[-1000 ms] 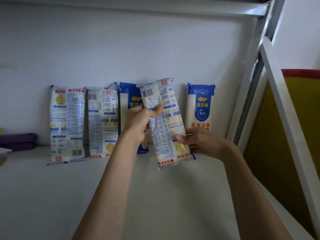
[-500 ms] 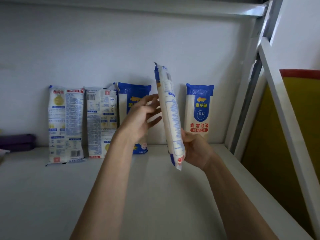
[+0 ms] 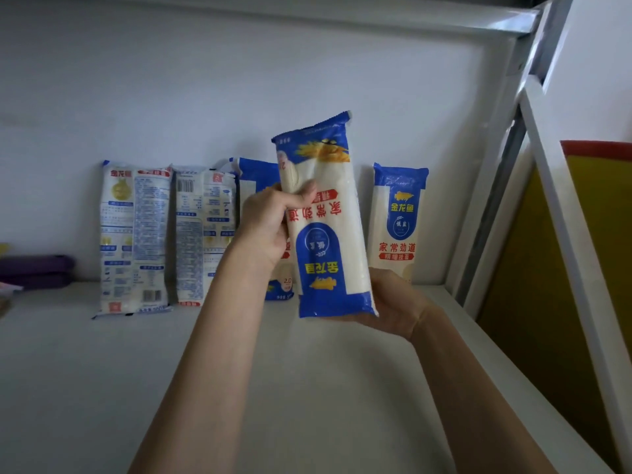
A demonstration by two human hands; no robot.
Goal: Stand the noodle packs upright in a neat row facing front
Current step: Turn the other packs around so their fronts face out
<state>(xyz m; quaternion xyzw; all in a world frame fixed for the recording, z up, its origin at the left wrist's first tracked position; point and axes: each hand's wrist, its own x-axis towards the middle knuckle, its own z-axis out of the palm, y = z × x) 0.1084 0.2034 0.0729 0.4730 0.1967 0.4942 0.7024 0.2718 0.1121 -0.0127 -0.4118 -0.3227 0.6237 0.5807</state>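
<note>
while hands [image 3: 270, 227] [image 3: 393, 302] grip noodle pack [image 3: 325, 241] above shelf [image 3: 307, 388], front upside down.

A gap lies between blue pack [image 3: 256, 176] and rightmost pack [image 3: 398, 217]; post [image 3: 489, 165] bounds right.

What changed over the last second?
The held pack was spun about its long axis: back label, then edge, now front toward camera, print upside down. Left hand regripped its upper part; right hand kept the lower end. Four packs behind stayed put.
</note>
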